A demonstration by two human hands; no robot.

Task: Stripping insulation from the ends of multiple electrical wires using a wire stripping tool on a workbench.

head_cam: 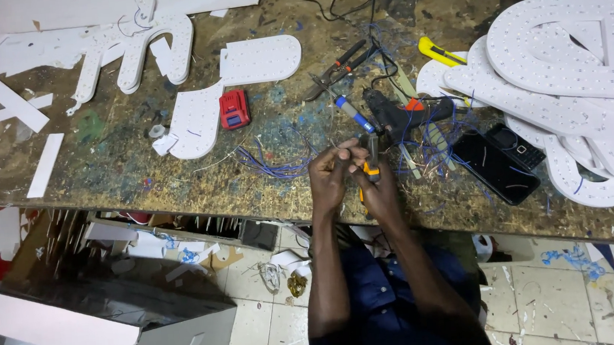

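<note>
Both my hands are together over the front edge of a stained workbench (113, 152). My left hand (331, 176) pinches a thin wire with curled fingers. Beside it, my right hand (379, 188) grips a small tool with orange handles (371, 167), its metal tip pointing up toward the wire. A bundle of blue wires (277, 164) lies on the bench just left of my hands. A dark glue gun (398, 116) and a blue-handled tool (354, 113) sit just beyond my fingers.
White perforated foam letters are stacked at the right (571, 60) and spread at the back left (141, 50). Two black phones (502, 159), a yellow utility knife (441, 51), pliers (339, 70) and a red battery pack (234, 108) lie around. White offcuts litter the floor below.
</note>
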